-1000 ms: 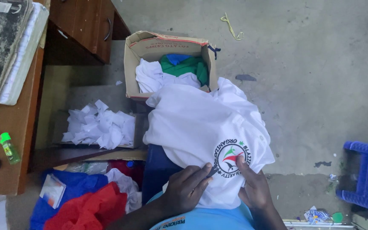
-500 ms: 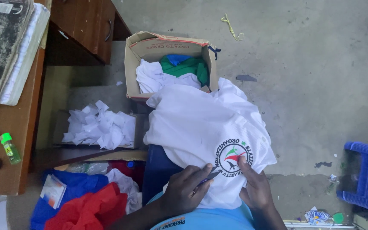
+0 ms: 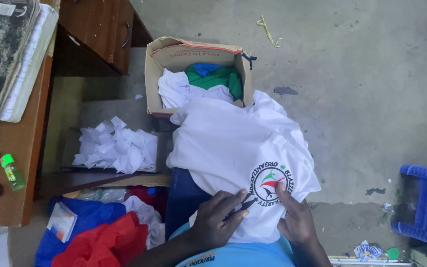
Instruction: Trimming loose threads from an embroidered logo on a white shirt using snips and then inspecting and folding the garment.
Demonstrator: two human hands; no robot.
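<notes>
Presently, a white shirt (image 3: 233, 148) lies draped over the lap, just in front of a cardboard box (image 3: 193, 54). Left hand (image 3: 218, 222) grips what appears to be a small dark tool (image 3: 240, 206) at the shirt's round logo (image 3: 269, 184); right hand (image 3: 297, 217) presses flat on the fabric.

Grey concrete floor (image 3: 371, 74), wooden desk (image 3: 6, 163) alongside

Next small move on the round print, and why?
Probably ease the dark pointed tool a little further along the rim of the round print. The left hand holds the tool with its tip at the print's lower left edge, and the right hand presses the white shirt flat beside it, so the cloth looks steadied for that.
</notes>
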